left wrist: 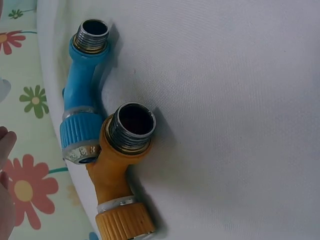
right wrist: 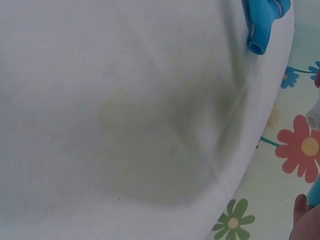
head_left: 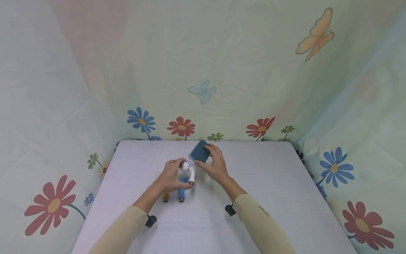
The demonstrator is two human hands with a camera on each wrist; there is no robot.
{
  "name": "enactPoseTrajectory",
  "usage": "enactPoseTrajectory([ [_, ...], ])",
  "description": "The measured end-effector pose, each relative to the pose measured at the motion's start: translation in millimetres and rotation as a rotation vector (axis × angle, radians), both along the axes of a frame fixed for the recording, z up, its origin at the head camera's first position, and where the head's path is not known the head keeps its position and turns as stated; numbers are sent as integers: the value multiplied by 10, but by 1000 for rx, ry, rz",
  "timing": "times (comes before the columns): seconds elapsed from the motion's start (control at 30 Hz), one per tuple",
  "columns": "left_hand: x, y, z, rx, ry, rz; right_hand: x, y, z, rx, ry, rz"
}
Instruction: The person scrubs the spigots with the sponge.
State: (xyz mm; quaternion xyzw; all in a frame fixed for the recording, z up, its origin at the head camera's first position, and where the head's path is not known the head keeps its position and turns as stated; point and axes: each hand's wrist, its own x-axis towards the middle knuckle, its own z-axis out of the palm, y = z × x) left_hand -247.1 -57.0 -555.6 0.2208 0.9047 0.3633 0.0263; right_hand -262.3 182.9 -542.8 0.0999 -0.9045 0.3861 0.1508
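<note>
Between the thumb and fingers of my left hand (head_left: 169, 177) is a white angled tap fitting (head_left: 192, 172) with a threaded metal end pointing down. My right hand (head_left: 217, 165) pinches a flat dark teal square (head_left: 200, 152) by its edge, just right of the white fitting and a little farther back. Below my left hand lie a blue angled fitting (head_left: 182, 194) and an orange one (head_left: 165, 197). In the left wrist view, the blue fitting (left wrist: 82, 85) and orange fitting (left wrist: 112, 175) show ribbed collars and threaded metal mouths, side by side.
A white cloth covers the table (head_left: 263, 183). Behind and beside it hang flower-printed curtains (head_left: 228, 116). Dark wrist cameras are strapped under both sleeves, with one (head_left: 230, 210) visible at the right wrist.
</note>
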Motion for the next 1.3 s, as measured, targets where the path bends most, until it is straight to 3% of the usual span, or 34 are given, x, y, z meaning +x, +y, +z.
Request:
enactPoseTrajectory([
  [0.33,70,68,-115,-6,2,-53,-20,91,-124,15,-29,-29],
  [0.63,138,146,-198,-16,-7,-43,-27,149,-159,9,-28,-47],
  [0.93,176,243,-333,-69,122,-78,-19,223,-264,40,-34,-65],
  [1.17,191,270,-387,-96,143,-61,-29,307,-300,63,-64,-68],
  [1.3,192,291,-431,-118,154,-56,-60,373,-327,132,-124,-68],
])
